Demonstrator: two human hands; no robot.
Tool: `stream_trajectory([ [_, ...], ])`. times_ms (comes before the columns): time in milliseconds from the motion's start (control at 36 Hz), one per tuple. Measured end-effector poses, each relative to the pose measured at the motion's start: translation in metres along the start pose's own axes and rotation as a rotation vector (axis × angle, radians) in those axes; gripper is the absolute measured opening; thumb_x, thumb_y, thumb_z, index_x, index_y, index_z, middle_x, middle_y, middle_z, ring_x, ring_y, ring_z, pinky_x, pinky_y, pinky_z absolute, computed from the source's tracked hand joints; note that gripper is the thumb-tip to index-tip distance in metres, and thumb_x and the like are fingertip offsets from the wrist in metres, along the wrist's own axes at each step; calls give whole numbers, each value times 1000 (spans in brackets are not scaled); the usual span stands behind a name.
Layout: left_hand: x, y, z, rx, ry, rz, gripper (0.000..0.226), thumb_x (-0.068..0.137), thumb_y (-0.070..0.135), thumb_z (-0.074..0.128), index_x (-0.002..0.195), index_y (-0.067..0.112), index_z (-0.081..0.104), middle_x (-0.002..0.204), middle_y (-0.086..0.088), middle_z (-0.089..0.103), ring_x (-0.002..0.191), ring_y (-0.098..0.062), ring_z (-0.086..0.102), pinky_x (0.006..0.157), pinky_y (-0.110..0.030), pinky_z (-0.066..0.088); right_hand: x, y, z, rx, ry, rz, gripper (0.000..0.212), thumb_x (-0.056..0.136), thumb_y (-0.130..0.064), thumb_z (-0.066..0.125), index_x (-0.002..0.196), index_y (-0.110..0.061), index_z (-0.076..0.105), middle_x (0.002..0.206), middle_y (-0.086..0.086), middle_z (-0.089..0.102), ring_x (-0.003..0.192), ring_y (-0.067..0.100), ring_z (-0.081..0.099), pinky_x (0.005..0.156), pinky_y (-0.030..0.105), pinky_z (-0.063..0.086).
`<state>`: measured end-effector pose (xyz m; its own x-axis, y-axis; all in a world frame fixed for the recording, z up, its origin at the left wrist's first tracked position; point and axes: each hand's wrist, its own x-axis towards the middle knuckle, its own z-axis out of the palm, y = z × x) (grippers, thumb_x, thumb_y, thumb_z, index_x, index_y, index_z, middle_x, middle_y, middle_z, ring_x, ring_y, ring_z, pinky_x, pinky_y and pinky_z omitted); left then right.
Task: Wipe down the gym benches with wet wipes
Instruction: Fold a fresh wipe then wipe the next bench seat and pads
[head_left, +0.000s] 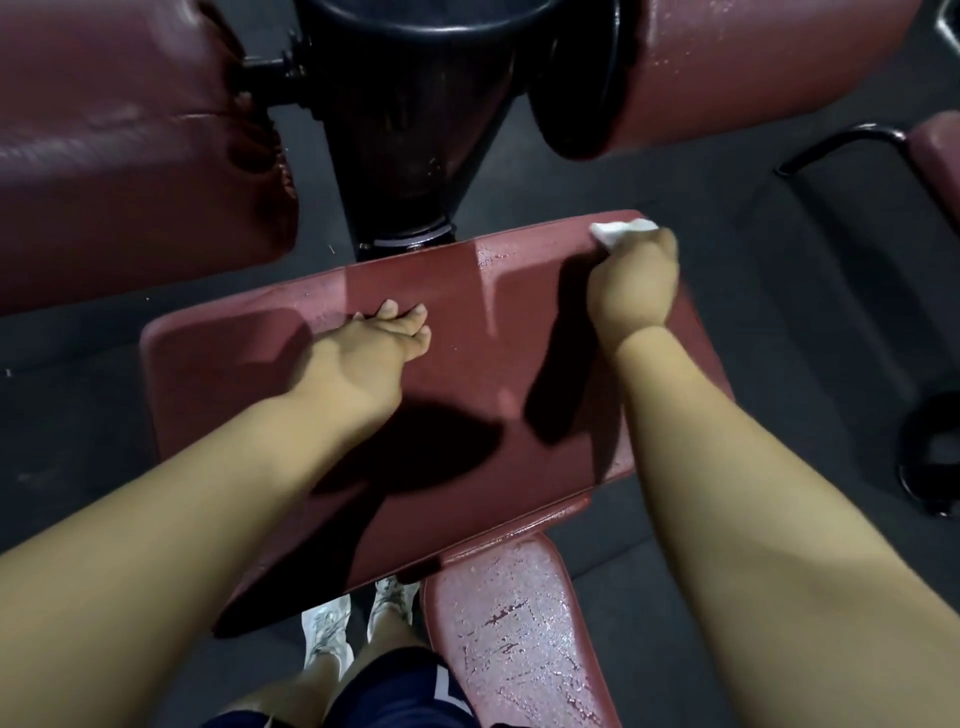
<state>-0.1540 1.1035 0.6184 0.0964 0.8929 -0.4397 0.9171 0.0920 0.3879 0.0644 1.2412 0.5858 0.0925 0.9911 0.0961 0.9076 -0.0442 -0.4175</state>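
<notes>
A dark red padded bench pad (467, 322) fills the middle of the view, tilted, with a wet sheen along its far right part. My right hand (634, 283) is closed on a white wet wipe (621, 231) and presses it on the pad's far right corner. My left hand (384, 338) rests on the pad near its middle-left, fingers loosely curled, holding nothing. A narrower red seat pad (519, 634), cracked and glistening, lies below the big pad at the bottom.
A black metal post (410, 135) rises behind the pad. Large red roller pads sit at the top left (119, 150) and top right (753, 67). A black frame tube (852, 137) and a round black weight (935, 452) stand at the right. My shoes (358, 618) are on the dark floor.
</notes>
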Motion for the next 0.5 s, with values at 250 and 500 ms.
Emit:
stream_trajectory([
  [250,-1,0,-6,-15,-42,-14,77,81,-12,38,147,26,25,156,13,4,144,-5,0,115,-20,-1,-21,-44,4,-97,-421,-721,32,87,-8,50,115,-10,67,123,13,59,113,28,54,94,31,42],
  [500,4,-5,6,-18,-25,-53,84,77,-15,34,147,31,24,156,17,2,145,-10,-2,119,-29,6,21,16,-11,17,-72,76,54,74,-4,38,114,-21,69,125,5,59,114,19,56,102,16,36],
])
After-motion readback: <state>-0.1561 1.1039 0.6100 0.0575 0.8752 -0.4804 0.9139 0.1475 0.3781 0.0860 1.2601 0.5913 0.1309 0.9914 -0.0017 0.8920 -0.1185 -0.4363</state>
